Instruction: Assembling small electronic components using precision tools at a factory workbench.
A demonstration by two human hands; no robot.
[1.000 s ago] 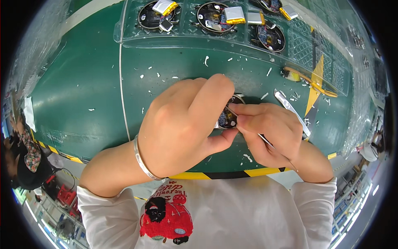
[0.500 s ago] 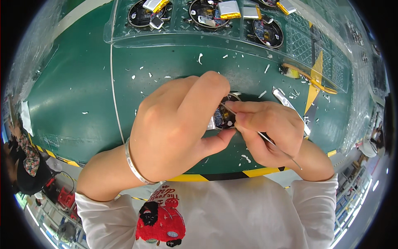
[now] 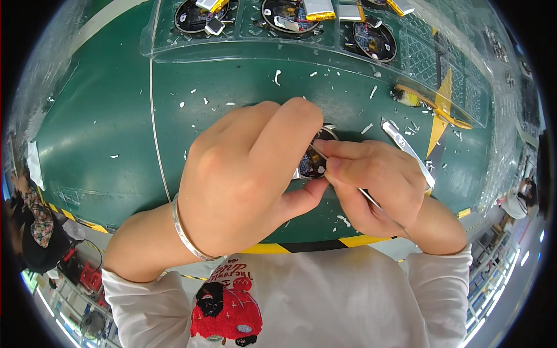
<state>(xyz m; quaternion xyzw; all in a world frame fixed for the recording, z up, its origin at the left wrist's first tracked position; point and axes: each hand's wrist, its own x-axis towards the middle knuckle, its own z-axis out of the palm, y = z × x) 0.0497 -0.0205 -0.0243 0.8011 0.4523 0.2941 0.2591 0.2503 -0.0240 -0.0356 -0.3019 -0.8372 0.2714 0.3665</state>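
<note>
A round black device housing with a circuit board inside [image 3: 314, 165] lies between my hands, partly covered by them. My left hand [image 3: 249, 168] is curled around its left side, index finger bent over the top edge and thumb along the lower edge. A sliver of silvery part shows under the left fingers. My right hand [image 3: 377, 182] pinches a thin metal pick-like tool [image 3: 371, 199], its tip inside the housing near the upper left and its tail pointing down toward my right wrist.
At the far side a clear plastic tray [image 3: 243, 51] holds several similar round housings [image 3: 375, 42] with silver-yellow batteries [image 3: 318, 9]. On the right lie a yellow-handled brush [image 3: 432, 106] and a utility knife [image 3: 408, 151]. White scraps dot the green mat [image 3: 110, 133]; a white cord [image 3: 153, 110] crosses it.
Both hands stay around the housing in nearly the same pose. The tool's tail has shifted slightly left, and the whole view has moved a little.
</note>
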